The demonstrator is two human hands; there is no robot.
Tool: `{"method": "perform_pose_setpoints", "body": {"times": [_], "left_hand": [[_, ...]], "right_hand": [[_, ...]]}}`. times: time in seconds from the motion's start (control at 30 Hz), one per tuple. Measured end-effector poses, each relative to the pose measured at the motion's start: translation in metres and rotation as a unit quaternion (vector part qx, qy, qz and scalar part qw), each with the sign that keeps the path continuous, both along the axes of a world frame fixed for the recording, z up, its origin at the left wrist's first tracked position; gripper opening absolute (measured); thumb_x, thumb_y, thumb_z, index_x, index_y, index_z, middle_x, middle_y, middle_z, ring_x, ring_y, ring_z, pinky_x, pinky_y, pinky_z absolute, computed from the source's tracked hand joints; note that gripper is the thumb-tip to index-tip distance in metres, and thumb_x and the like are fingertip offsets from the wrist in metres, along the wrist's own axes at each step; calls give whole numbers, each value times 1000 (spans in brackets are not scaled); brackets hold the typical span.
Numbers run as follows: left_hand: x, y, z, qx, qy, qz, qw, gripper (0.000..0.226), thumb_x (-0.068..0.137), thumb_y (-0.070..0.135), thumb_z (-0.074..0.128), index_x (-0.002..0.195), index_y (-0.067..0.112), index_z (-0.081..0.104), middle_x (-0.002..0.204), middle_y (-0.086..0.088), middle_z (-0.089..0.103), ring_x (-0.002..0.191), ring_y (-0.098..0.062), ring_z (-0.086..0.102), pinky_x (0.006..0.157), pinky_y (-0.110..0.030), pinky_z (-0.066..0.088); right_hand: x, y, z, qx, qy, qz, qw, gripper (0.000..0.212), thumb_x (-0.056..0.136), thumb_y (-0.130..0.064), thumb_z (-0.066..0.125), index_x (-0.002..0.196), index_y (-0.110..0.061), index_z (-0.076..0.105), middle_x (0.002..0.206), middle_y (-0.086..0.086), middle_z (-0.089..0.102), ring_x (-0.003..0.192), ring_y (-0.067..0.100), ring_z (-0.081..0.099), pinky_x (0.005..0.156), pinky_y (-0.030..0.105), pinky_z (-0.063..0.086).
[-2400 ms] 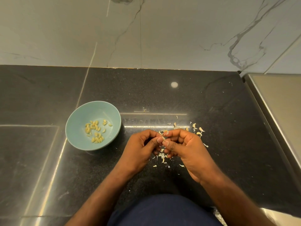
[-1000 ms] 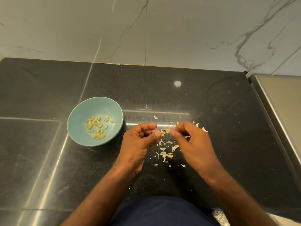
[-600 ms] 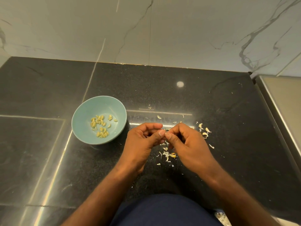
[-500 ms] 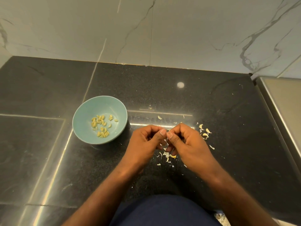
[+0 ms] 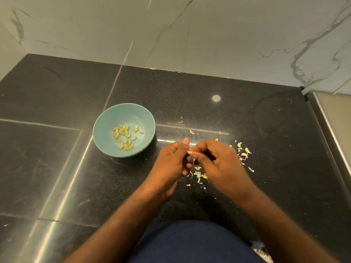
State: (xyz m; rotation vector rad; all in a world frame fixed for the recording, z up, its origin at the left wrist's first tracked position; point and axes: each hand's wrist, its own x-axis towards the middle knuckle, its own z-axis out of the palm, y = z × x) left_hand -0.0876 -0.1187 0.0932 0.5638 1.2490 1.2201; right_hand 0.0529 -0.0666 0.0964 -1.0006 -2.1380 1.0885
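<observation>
My left hand [image 5: 171,164] and my right hand [image 5: 220,166] meet fingertip to fingertip above the black countertop [image 5: 190,92]. Between them they pinch a small pale seed [image 5: 190,152], mostly hidden by the fingers. A teal bowl [image 5: 106,141] stands to the left of my hands and holds several peeled yellow-green kernels [image 5: 125,137]. Pale husk scraps [image 5: 198,174] lie on the counter under my hands, and more shells [image 5: 243,150] lie just right of my right hand.
A marble wall [image 5: 190,31] rises behind the counter. A steel edge [image 5: 330,130] runs along the right side. My dark blue clothing [image 5: 190,243] fills the bottom middle. A small pale round spot [image 5: 216,98] shows on the counter beyond the hands.
One second ago my hands were apart above the scraps; they have come together and now pinch the seed between the fingertips. The bowl has not moved.
</observation>
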Motion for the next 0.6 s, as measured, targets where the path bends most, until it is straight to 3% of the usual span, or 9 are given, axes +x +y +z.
{"method": "perform_pose_setpoints", "body": {"times": [0.1,0.3,0.37,0.5,0.6], "left_hand": [[-10,-3,-5,18,8,20,1000,28,100,27,54,97,1,65,73,-4,62,64,-9,57,55,-18,45],[-16,-7,-11,47,12,42,998,12,93,10,64,100,2,69,79,-9,69,73,-13,63,69,-23,54],[-17,-6,-13,54,2,59,997,10,92,7,64,100,4,69,81,-10,69,73,-14,64,72,-25,55],[-16,-6,-16,56,-17,98,994,11,88,3,67,98,8,68,79,-5,71,71,-13,65,70,-23,55],[-18,-7,-18,56,-11,128,990,17,85,0,70,100,8,67,85,-7,72,79,-16,69,73,-24,56]], "right_hand": [[-3,1,-2,-133,67,-46,988,11,92,-9,69,94,-20,69,82,-5,72,73,10,68,66,24,55],[-11,4,-4,-229,128,-48,964,11,92,-3,66,98,-11,69,82,7,73,69,18,69,63,27,57],[-15,4,-6,-275,161,-60,946,9,90,-3,67,97,-7,68,78,8,73,67,19,67,61,27,56],[-23,8,-8,-389,224,-81,890,19,84,-20,68,94,-4,69,75,11,69,65,17,64,59,25,53],[-28,11,-11,-436,227,-77,867,23,83,-18,69,100,-2,69,78,10,70,67,16,63,60,24,54]]}}
